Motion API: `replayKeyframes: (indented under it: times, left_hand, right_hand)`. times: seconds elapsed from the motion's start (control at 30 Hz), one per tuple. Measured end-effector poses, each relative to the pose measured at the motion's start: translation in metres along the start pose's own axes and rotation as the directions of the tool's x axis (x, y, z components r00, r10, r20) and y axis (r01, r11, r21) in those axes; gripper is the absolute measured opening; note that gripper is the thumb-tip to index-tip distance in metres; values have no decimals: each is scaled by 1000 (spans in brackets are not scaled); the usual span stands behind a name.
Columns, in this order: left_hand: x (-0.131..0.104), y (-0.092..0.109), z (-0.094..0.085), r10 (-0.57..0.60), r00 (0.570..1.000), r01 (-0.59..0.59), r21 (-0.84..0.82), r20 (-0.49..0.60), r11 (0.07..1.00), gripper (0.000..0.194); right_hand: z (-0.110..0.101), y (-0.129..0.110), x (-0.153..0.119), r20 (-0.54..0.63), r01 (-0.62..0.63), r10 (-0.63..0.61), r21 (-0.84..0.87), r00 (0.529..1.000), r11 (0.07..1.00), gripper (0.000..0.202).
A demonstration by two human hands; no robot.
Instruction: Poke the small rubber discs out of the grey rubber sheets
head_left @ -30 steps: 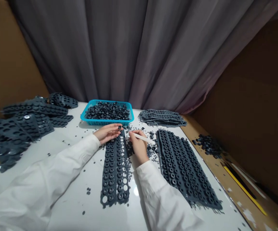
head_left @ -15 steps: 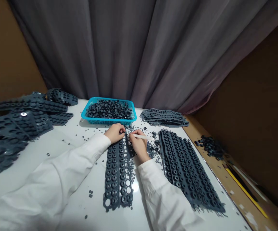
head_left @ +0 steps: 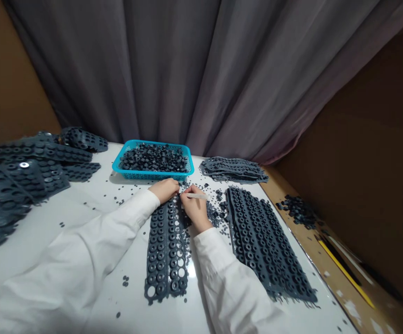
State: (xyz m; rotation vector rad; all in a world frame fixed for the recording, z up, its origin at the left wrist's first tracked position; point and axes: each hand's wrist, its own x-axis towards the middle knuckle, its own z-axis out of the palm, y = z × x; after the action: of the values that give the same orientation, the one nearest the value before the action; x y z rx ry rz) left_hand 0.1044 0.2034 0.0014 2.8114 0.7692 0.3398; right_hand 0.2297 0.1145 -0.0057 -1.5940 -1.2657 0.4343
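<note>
A dark rubber strip (head_left: 160,260) with rows of round rings lies lengthwise in front of me; white table shows through several holes along its right side. My left hand (head_left: 165,189) is closed at the strip's far end, its fingertips pinching something I cannot make out. Close to its right, my right hand (head_left: 196,208) is wrapped round a thin white stick (head_left: 198,196), which points to the right. The fingertips of both hands nearly meet over the strip's far right corner. Small dark discs lie scattered around the strip.
Behind my hands is a blue basket (head_left: 152,175) of small dark pieces. Ringed sheets (head_left: 267,246) lie at the right, a flat stack (head_left: 234,170) behind them. Dark sheets (head_left: 30,174) pile at the left. Loose pieces (head_left: 297,211) and a yellow tool (head_left: 347,271) lie at the far right.
The whole view has shifted slightly, so everything sits a little further left. My right hand is now nearer my left hand, and the white stick points more level.
</note>
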Motion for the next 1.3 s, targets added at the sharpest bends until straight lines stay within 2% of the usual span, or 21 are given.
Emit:
replayKeyframes:
  times: [0.27, 0.33, 0.57, 0.77, 1.03, 1.17, 1.3]
  left_hand:
    - [-5, -15, 9, -7, 994, -4, -96, -113, 995, 14]
    - [-5, -16, 7, -3, 995, -7, -95, -97, 995, 9]
    - [-4, -9, -2, 28, 1000, -28, -15, 2, 1000, 20]
    - [-1, -1, 0, 36, 999, -38, 50, 30, 998, 11]
    - [-1, -17, 9, 64, 997, -67, -61, -52, 996, 13]
    - [-4, -26, 17, 24, 992, -41, -140, -123, 989, 16]
    - [-5, -30, 20, 11, 990, -36, -171, -144, 985, 15]
  right_hand:
    - [0, 4, 0, 0, 1, -1, 22, 1000, 1000, 9]
    - [0, 6, 0, 7, -8, 7, 41, 1000, 999, 8]
    - [-1, 6, -3, -1, -44, 44, 87, 999, 995, 8]
    - [0, 0, -3, -16, 10, -10, 12, 1000, 1000, 8]
    - [-1, -2, -2, 4, 45, -45, -95, 999, 994, 8]
    - [0, 0, -3, 12, 47, -46, -135, 999, 990, 9]
    - [0, 0, -4, 3, 34, -34, -121, 999, 992, 8]
